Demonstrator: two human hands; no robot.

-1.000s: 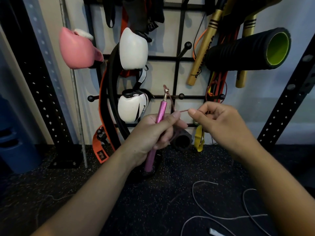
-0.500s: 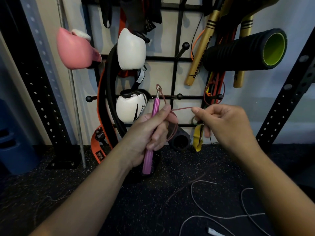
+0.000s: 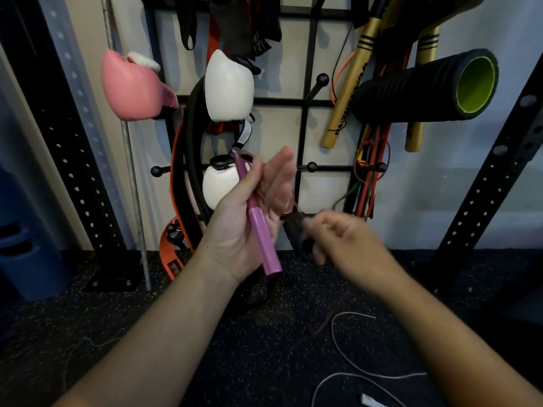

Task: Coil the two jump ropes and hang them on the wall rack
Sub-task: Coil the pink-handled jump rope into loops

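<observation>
At frame centre my left hand [image 3: 249,218] holds the pink handle [image 3: 256,215] under the thumb, fingers straight. My right hand [image 3: 343,239], just right, is blurred; I cannot tell its grip.

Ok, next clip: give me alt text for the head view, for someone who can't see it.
A left hand holds a pink jump rope handle with its fingers spread upward, while the blurred right hand pinches the thin reddish cord beside it. Behind stands a black wall rack hung with boxing gloves and a foam roller; a white cord lies loose on the dark floor.
</observation>
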